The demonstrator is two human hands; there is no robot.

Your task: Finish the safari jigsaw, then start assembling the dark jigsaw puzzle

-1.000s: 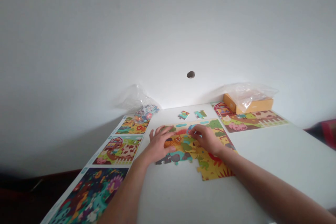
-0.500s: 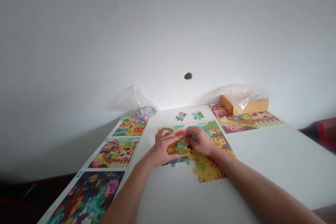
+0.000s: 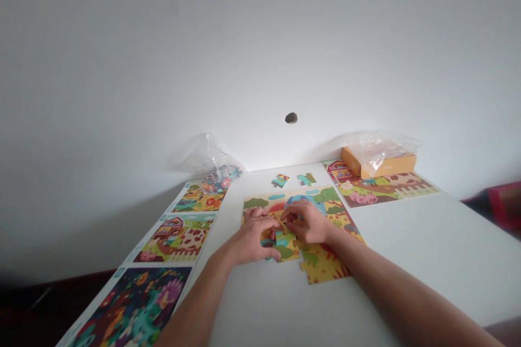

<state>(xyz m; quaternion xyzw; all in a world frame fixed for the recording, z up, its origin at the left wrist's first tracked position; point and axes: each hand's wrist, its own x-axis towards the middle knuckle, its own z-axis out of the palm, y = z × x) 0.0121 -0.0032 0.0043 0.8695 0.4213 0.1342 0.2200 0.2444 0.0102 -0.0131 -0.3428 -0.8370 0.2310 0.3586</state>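
A partly joined jigsaw puzzle (image 3: pixel 334 195) with a bright animal scene lies on the white table under both hands. My left hand (image 3: pixel 252 238) is curled at its left side, with thumb and forefinger closed against a green, teal and yellow puzzle piece (image 3: pixel 288 251). That piece sits at the near edge, beside the lower right section with a green dinosaur. Just right of it, my right hand (image 3: pixel 308 222) rests on the puzzle, fingers bent and pinched together. Whatever its fingertips hold is hidden. Beyond the puzzle are two loose pieces, a left one (image 3: pixel 280 180) and a right one (image 3: pixel 306 179).
Along the left edge lies a strip of printed pictures (image 3: pixel 175 238), with a clear plastic bag (image 3: pixel 207 160) of pieces behind it. At the back right, an orange box (image 3: pixel 388 164) under clear plastic stands on a farm picture (image 3: pixel 386 190). A white wall (image 3: pixel 260 65) rises behind.
The green and teal piece has shifted towards me at the puzzle's near edge. My left fingers have come down with it. My right hand has barely moved.
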